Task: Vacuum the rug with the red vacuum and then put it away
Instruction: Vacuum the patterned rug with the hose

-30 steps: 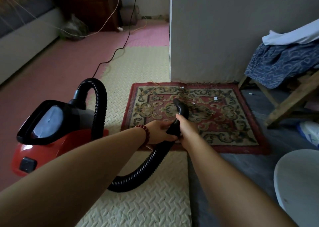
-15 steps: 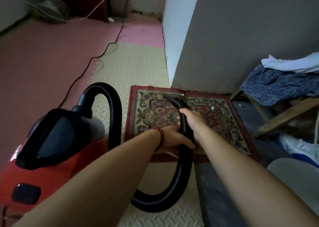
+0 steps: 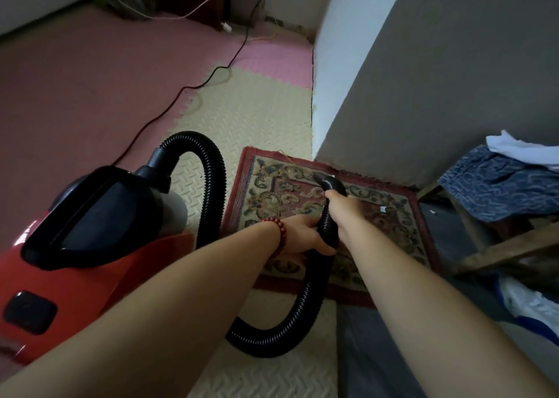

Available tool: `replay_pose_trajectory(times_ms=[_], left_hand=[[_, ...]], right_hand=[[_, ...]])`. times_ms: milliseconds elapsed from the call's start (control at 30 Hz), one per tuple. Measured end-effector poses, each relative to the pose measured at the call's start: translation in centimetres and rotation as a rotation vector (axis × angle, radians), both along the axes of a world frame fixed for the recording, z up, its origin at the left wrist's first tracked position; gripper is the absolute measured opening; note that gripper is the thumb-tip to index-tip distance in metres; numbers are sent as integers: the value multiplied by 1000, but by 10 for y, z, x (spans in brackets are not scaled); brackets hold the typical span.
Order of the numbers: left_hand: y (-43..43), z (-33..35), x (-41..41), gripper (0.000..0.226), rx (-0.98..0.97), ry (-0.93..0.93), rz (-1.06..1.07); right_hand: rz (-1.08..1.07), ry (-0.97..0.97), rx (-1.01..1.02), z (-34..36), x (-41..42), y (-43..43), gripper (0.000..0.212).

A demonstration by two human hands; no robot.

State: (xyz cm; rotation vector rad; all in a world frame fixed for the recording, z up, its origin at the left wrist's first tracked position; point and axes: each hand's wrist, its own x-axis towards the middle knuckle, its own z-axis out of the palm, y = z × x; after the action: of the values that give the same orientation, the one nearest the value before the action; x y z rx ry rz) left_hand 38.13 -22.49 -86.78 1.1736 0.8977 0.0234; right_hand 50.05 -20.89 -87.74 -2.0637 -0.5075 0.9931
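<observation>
The red vacuum (image 3: pixel 75 264) with its black top stands on the floor at the left. Its ribbed black hose (image 3: pixel 281 331) arches up from the body, loops low in front of me and rises to the patterned red-bordered rug (image 3: pixel 281 192). My right hand (image 3: pixel 343 208) grips the hose near its end. The nozzle tip (image 3: pixel 328 183) points at the rug's far part, near the wall corner. My left hand (image 3: pixel 305 234), a red bead bracelet on its wrist, holds the hose just below the right hand. A small white scrap (image 3: pixel 383 209) lies on the rug.
A grey wall corner (image 3: pixel 314 125) meets the rug's far edge. The black power cord (image 3: pixel 187 87) runs across cream and pink foam mats to the back. A wooden stool with blue and white cloth (image 3: pixel 499 186) stands at the right. A white shoe (image 3: pixel 529 304) lies beside it.
The view has moved closer and swung left. Both hands have carried the nozzle from the rug's middle toward its far left part by the wall corner. The hose loop hangs lower.
</observation>
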Motion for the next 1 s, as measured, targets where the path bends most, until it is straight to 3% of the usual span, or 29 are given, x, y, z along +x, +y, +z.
replay_pose_trajectory(times_ms=[267,500,1000], left_hand=[[9,-6,26,72,184,68,30],[8,-14,59,68,255,138,-15],[17,-46,77,75,298,185,-45]], right_hand=[[-61,20,16,-11,34,16,54],[-89,93,-7,-21,65,17,49],[-92,163,-10,-52,83,27,61]])
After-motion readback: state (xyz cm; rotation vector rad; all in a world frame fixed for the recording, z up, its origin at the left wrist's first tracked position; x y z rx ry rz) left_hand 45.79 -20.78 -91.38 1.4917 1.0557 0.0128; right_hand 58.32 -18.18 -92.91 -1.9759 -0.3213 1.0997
